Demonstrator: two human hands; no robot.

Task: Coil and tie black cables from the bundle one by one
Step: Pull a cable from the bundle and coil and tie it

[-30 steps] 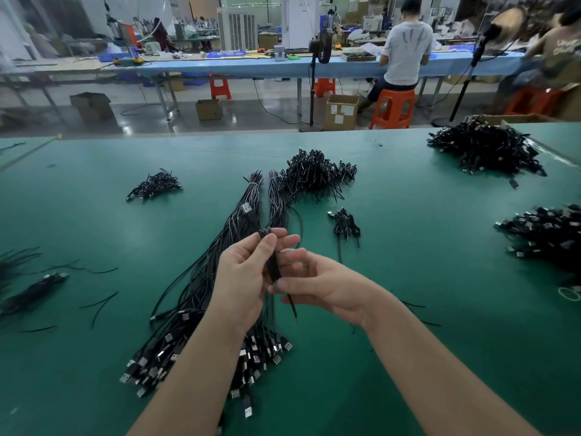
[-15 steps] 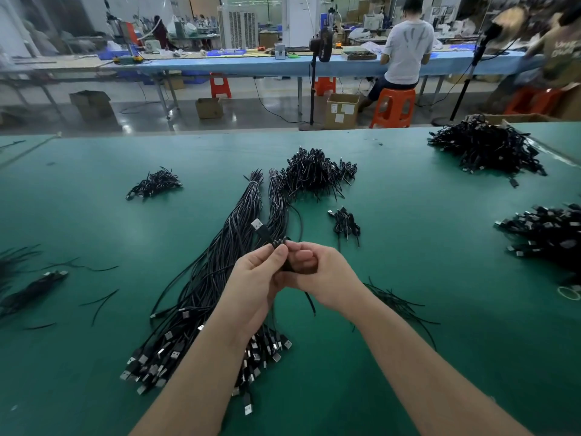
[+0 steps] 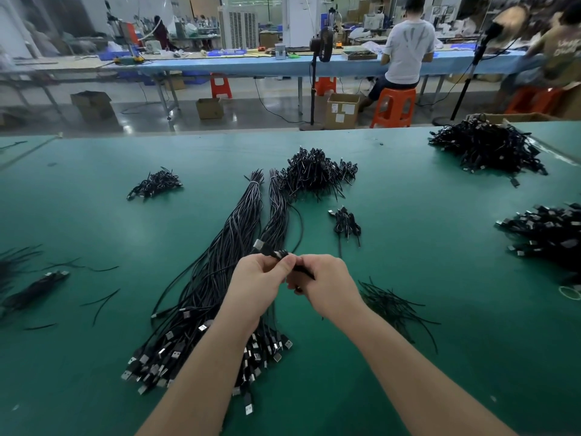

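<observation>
A long bundle of black cables (image 3: 220, 272) with silver USB plugs lies on the green table (image 3: 408, 247), running from the middle toward the near edge. Above it, my left hand (image 3: 257, 284) and my right hand (image 3: 327, 286) meet at the fingertips. Both pinch one small coiled black cable (image 3: 278, 254), whose silver plug sticks out up and to the left of my left fingers. Most of the coil is hidden inside my fingers. A thin black tie end pokes out between the hands.
A heap of tied coils (image 3: 314, 173) sits behind the bundle, with a small cluster (image 3: 345, 223) to its right. More cable piles lie at far right (image 3: 485, 147), right edge (image 3: 547, 231) and far left (image 3: 155, 185). Loose ties (image 3: 393, 305) are scattered beside my right wrist.
My hands have closed together over the coiled cable and lifted slightly away from me. The dangling cable end seen below the hands earlier is now drawn in.
</observation>
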